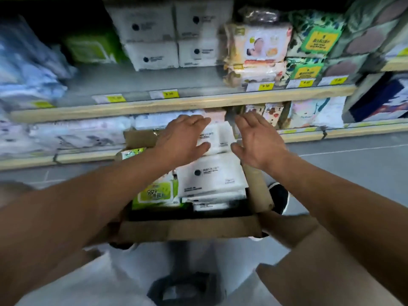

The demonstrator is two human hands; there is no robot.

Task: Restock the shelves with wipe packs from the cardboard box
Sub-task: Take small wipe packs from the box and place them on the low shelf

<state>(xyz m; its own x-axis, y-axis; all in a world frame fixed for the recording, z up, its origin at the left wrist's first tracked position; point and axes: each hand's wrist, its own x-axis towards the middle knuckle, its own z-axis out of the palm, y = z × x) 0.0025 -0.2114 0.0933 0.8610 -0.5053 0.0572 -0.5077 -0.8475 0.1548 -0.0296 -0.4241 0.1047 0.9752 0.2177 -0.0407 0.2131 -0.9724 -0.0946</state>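
Note:
An open cardboard box (189,228) sits below me, in front of the shelves. Inside lie white wipe packs (212,175) with a black dot, and a green pack (156,193) at the left. One white pack (217,135) stands at the far end of the box. My left hand (183,138) lies over its left side with straight fingers and the thumb under its edge. Just to its right my right hand (258,140) is spread open, not clearly touching it. On the shelf above stand matching white packs (161,34).
The wooden shelf edge (176,104) carries yellow price tags, with bare shelf space in front of the white packs. Baby wipe packs (256,54) and green leaf-print packs (313,40) fill the right. Blue packs (28,60) are at left. A lower shelf (66,133) holds pale packs.

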